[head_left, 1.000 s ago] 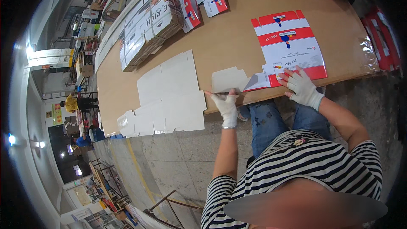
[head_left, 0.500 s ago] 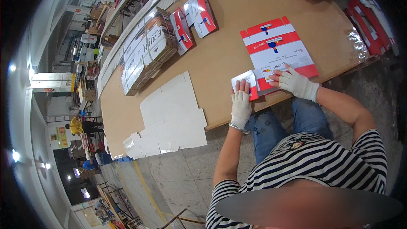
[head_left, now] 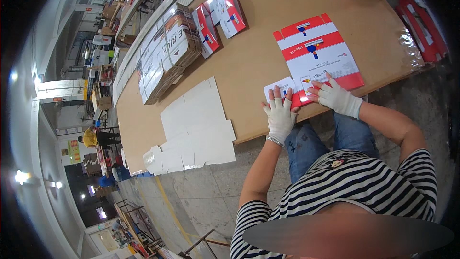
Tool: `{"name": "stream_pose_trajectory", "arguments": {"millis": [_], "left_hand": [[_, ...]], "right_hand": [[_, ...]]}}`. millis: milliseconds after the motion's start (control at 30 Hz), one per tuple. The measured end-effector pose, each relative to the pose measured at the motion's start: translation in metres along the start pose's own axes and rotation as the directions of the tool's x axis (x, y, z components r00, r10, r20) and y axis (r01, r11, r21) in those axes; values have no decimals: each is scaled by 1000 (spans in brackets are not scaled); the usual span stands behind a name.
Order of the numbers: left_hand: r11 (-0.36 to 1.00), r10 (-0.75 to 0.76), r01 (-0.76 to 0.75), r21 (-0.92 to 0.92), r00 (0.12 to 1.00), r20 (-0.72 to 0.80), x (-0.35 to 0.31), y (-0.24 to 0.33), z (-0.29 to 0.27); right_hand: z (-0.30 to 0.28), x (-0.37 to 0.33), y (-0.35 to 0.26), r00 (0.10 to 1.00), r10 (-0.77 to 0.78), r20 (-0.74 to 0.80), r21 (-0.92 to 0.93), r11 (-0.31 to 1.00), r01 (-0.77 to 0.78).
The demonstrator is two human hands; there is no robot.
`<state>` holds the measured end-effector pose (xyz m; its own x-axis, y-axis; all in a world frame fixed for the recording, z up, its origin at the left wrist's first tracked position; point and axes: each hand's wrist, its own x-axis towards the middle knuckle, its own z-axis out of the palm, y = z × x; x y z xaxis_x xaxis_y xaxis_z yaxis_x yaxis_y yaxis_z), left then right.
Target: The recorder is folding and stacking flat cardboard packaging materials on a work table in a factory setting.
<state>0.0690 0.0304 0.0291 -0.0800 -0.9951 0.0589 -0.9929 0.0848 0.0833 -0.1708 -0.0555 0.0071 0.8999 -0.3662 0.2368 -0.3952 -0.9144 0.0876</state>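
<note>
A red and white printed carton blank (head_left: pixel 320 57) lies flat on the brown-topped table (head_left: pixel 254 72), close to its near edge. My left hand (head_left: pixel 280 116), in a white fingerless glove, rests with fingers spread on the small flap at the blank's left side. Over the lower red band lies my right hand (head_left: pixel 336 97), gloved the same way, its fingers stretched out and pressing on the board. Neither hand grips anything. Parts of the flap and the near edge are hidden under the fingers.
Plain white cardboard sheets (head_left: pixel 194 127) overhang the table's near edge at left. Behind them sits a strapped stack of flat cartons (head_left: pixel 167 50), beside folded red and white cartons (head_left: pixel 225 12). Red cartons (head_left: pixel 421 26) stand off the table's right end. A person in yellow (head_left: pixel 89 137) is far left.
My left hand has shifted slightly right and its fingers have spread. The small flap, tilted up earlier, now lies flatter. My right hand stays on the blank's lower band.
</note>
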Motion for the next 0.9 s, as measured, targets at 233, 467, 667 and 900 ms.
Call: {"name": "stream_pose_trajectory", "arguments": {"millis": [233,467,667,900], "left_hand": [[1000,-10,9,21,999,42,-1,3,-3],[983,-84,99,-157,992,97,8,-1,-3],[943,-203,225,-245,973,112,66,-6,-3],[727,-322,280,-627,945,49,48,26,5]], "right_hand": [[4,-3,-2,1000,-11,-18,1,1000,11],[3,-1,2,1000,-24,8,117,993,23],[-4,1,9,997,-65,-37,95,993,68],[-70,-79,-51,668,531,521,764,59,-642]]}}
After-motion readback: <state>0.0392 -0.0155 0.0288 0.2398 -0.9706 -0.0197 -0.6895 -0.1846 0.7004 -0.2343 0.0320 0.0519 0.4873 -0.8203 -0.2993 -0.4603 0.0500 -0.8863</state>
